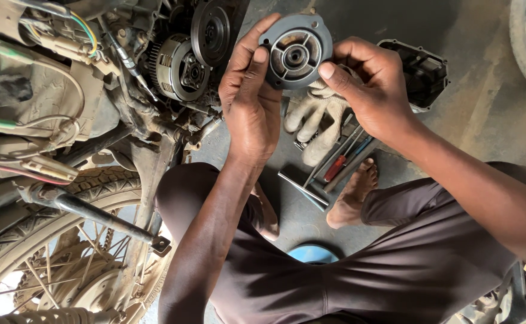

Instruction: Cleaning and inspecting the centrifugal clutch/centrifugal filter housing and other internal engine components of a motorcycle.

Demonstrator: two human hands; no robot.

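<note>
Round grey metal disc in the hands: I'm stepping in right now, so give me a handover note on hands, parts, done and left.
Left hand and right hand together hold up the round grey metal disc, its hub side facing the camera.
Exposed clutch assembly on the motorcycle engine is open at left.
Black engine cover, dirty work glove and red-handled screwdriver lie on the concrete floor.
Done: cover off, disc out.
Left: disc and cover are not yet on the engine.

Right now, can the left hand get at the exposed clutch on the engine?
Probably yes: the left hand sits right beside the clutch with nothing between, but its fingers grip the round metal plate.
</note>
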